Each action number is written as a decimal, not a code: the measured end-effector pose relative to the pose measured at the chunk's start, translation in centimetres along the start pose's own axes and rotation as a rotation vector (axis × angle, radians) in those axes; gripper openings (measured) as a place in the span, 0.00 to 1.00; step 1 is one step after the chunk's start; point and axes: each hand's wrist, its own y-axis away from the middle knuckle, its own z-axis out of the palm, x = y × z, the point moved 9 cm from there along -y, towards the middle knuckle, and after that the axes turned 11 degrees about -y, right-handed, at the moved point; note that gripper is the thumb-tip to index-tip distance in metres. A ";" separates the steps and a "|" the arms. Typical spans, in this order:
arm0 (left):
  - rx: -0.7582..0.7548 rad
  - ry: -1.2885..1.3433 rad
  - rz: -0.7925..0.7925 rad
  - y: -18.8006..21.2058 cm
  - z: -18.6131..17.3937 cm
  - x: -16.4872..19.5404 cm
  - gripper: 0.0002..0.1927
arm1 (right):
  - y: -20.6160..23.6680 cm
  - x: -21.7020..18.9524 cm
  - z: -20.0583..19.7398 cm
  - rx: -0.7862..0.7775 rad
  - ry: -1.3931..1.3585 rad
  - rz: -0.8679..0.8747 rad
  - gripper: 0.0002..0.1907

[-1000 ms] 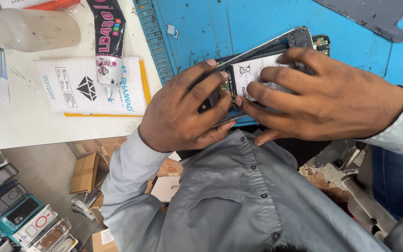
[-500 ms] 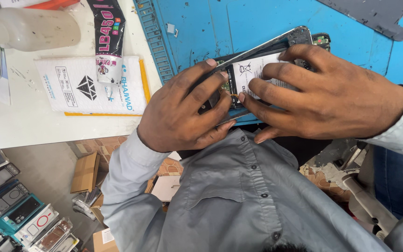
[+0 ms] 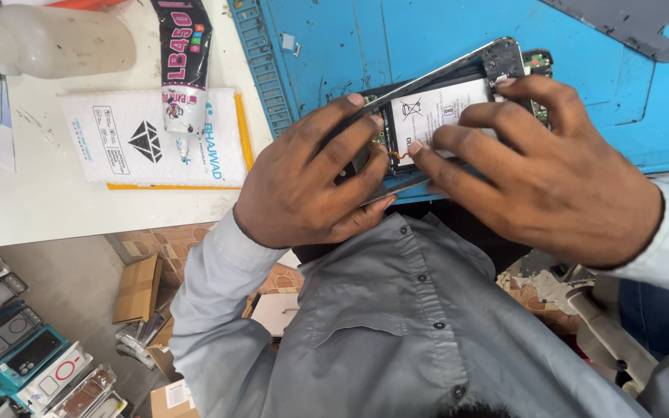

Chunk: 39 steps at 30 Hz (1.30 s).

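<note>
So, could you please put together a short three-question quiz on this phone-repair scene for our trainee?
1. True or false: both hands rest on the opened phone.
2. What colour is the mat under the phone? A) green B) blue C) red
3. Fill in: on the white packet lies a black and pink ____.

Key
1. True: the left hand presses the phone's lower end, and the right hand has fingertips on the white battery.
2. B.
3. Tube, with its nozzle pointing toward the person.
</note>
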 end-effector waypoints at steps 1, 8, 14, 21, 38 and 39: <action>0.003 0.007 -0.002 0.0 0.0 0.0 0.21 | 0.0 -0.2 0.1 -0.006 0.049 -0.062 0.19; 0.008 0.075 -0.031 -0.1 -0.3 -0.5 0.21 | 0.6 -1.8 1.3 0.074 0.208 -0.330 0.14; 0.004 0.109 -0.051 -0.1 -0.4 -0.7 0.22 | 0.4 -1.9 0.9 0.119 0.238 -0.371 0.14; 0.001 0.122 -0.048 -0.1 -0.5 -0.7 0.24 | -0.3 -1.9 0.0 0.165 0.193 -0.398 0.10; 0.036 0.106 -0.021 0.1 -0.7 -0.3 0.23 | -0.3 -1.8 -0.4 0.217 0.145 -0.424 0.08; 0.034 0.107 -0.023 0.1 -0.7 -0.3 0.23 | -0.3 -1.8 -0.4 0.219 0.155 -0.417 0.08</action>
